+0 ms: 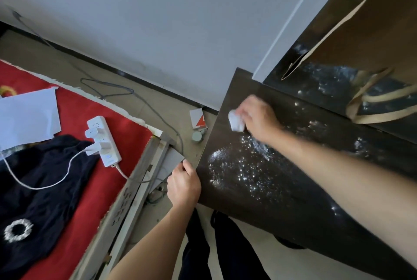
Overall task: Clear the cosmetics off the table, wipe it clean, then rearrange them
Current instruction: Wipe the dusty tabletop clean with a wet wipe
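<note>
Nearest us, the person's legs in dark trousers stand on the floor just beside the near edge of the dark table. The left hand grips the table's left edge, fingers curled over it, knuckles up. On the bed at left we see a red cover, with a dark garment lying on it, a white power strip with plugs in it and a white cord running off, and a white paper sheet further back. A patch of white specks is scattered on the tabletop, between the two hands; smaller smears show further right. The right hand reaches across to the table's far-left part, fingers closed round a white crumpled wad and holding it against the surface; it's blurred, so we can't tell if it's tissue or cloth. On the floor just off the table's left edge sit a small grey round jar and behind it, touching or nearly so, a white box with a red mark. A grey cable loops on the floor beyond the bed. At the far right a brown paper bag lies tilted on a second dark surface, its handles hanging toward the table. The pale wall is behind everything.
</note>
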Motion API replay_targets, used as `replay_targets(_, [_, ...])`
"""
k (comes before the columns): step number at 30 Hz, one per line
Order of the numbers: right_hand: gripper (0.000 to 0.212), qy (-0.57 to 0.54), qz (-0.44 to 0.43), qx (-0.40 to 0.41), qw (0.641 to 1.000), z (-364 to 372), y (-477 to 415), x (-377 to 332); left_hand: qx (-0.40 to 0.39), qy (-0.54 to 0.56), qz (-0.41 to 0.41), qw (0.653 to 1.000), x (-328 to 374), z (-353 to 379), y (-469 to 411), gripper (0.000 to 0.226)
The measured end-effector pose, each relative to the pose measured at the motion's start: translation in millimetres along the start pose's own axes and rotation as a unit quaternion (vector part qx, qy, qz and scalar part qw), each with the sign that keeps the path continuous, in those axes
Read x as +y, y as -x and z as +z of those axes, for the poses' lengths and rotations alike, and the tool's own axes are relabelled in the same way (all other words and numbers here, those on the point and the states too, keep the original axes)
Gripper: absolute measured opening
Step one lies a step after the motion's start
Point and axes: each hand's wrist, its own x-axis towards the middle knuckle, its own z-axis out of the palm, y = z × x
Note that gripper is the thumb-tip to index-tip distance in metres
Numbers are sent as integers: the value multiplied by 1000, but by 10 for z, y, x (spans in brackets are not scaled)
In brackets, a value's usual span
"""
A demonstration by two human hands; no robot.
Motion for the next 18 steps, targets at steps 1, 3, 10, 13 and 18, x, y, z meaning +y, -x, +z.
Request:
replay_targets(1, [19,-5,-12,-46,999,-58,279,56,-5,0,4,1000,9,-11,8,41])
replay_targets(3, [23,17,-14,-168,986,-226,687,158,-10,-7,9,1000,20,-28,27,42])
replay_targets(10, [21,46,45,-68,996,-370,-307,-31,-5,-3,8,1000,14,-33,17,43])
replay_targets(13, [23,16,95,23,995,-78,-758,-113,-2,3,17,1000,-10,-15,2,44])
replay_targets(18, [17,-6,24,20,999,189,-112,-217,-2,-5,20,1000,-49,10,-28,43])
